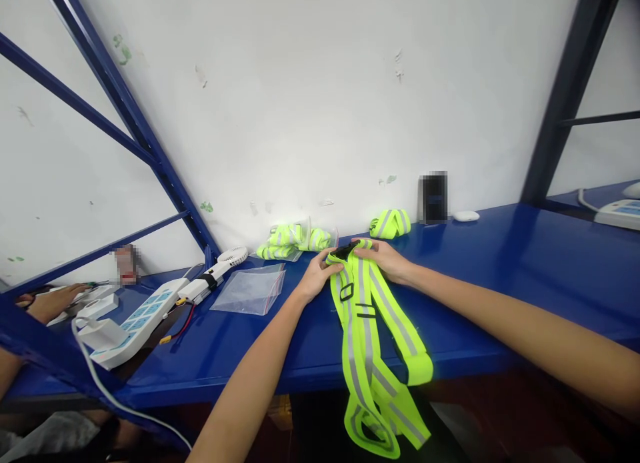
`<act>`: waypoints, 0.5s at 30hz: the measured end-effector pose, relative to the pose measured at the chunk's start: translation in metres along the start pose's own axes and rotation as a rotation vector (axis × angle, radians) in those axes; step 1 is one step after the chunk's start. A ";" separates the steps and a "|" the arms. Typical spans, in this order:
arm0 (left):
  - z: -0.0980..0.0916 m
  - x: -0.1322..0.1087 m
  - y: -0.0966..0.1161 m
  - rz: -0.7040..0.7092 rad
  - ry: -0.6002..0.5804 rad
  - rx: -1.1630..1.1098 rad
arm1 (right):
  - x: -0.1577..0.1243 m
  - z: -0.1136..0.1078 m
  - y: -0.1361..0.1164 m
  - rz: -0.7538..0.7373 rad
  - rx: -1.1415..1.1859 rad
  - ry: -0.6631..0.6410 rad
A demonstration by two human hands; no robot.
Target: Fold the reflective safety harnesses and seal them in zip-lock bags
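Observation:
A neon yellow-green reflective strap set [367,336] with grey stripes and black sliders runs from the blue table [475,276] down over its front edge, its loops hanging below. My left hand [319,275] pinches its upper end beside a black buckle [345,249]. On the other side of the buckle, my right hand [383,257] grips the strap, fingers closed round it. Behind my hands lie bagged strap bundles [287,239] at the wall, and one rolled bundle [391,223] rests to their right. Flat clear plastic bags [249,289] lie left of my left hand.
A power strip [143,319], a white fan [233,256] and a red-black cable [183,323] are at the left. At the back right stand a dark pixelated object [433,197] and a white case [466,216]. Another person's hand [57,303] shows at far left, beyond the blue frame.

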State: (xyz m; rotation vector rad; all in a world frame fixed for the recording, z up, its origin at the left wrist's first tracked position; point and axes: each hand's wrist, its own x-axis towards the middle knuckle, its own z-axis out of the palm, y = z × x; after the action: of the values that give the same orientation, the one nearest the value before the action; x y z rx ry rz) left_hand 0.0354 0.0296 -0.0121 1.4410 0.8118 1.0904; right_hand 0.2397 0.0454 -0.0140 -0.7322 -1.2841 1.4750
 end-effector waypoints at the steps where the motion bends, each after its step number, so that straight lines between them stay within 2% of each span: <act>1: 0.000 0.000 0.000 0.003 0.019 -0.031 | -0.002 0.002 -0.001 0.045 0.059 -0.031; 4: 0.001 0.001 0.002 0.043 0.091 -0.117 | -0.006 0.004 -0.004 0.147 0.142 -0.198; 7: 0.002 0.001 0.006 0.067 0.137 -0.146 | -0.008 0.004 -0.005 0.147 0.133 -0.314; 11: 0.006 -0.002 0.009 0.054 0.125 -0.080 | -0.006 0.004 -0.004 0.101 0.095 -0.218; 15: 0.008 -0.004 0.008 0.025 0.056 -0.073 | -0.006 0.005 -0.004 0.098 0.080 -0.150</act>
State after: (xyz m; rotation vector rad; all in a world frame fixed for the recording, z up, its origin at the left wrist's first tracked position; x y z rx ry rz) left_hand 0.0412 0.0221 -0.0051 1.3673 0.7878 1.1725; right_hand 0.2386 0.0377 -0.0095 -0.6494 -1.3081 1.6779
